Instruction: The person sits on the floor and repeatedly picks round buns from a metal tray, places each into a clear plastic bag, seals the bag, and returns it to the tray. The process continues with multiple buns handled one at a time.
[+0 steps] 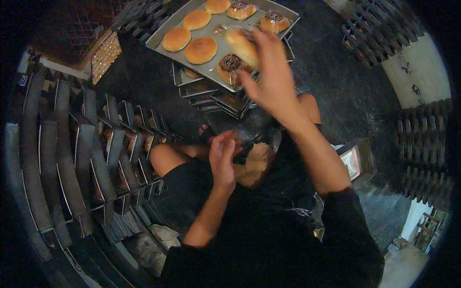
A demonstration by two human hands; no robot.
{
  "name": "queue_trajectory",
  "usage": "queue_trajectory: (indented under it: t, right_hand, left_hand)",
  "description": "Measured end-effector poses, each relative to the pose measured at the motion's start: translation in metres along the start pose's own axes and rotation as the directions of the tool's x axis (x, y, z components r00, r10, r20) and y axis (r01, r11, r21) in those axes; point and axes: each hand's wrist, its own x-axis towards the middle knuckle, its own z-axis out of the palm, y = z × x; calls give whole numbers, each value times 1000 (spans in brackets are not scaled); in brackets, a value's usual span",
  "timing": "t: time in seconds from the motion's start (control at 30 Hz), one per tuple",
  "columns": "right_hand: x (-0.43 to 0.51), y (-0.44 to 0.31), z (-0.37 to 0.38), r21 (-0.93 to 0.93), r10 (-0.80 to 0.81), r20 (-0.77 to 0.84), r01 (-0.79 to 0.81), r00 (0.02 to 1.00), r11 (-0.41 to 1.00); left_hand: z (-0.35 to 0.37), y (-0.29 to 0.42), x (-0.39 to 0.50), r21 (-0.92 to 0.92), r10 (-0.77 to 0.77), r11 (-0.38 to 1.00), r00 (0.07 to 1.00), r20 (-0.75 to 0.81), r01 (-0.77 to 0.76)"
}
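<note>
At the top of the head view, a metal baking tray (158, 41) holds several round golden buns (201, 50) without wrappers. Several others lie in clear printed wrappers, such as the wrapped bun (275, 22) near the right corner. My right hand (272, 72) is over the tray's near right side, its fingers on a tilted bun in a clear wrapper (242, 46). Another wrapped bun (230, 68) lies just below it at the near corner, partly covered by my thumb. Over my lap, my left hand (222, 158) is raised and blurred, with nothing visible in it.
Under the tray stands a stack of more trays (216, 97), turned at different angles. Tall stacks of trays (90, 154) with baked goods inside rise close on my left. More stacked trays (423, 136) stand at the right. A metal box (363, 162) sits beside my right arm.
</note>
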Motion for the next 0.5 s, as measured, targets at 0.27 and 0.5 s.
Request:
queue_trajectory:
  t: [0.27, 0.5]
  right_hand:
    - [-151, 29, -39, 92, 217, 221, -242, 951, 966]
    - [-506, 260, -230, -811, 429, -398, -530, 811, 249]
  left_hand:
    - [-67, -83, -48, 228, -154, 960, 986, -64, 165]
    - [-73, -101, -40, 324, -228, 926, 971, 69, 194]
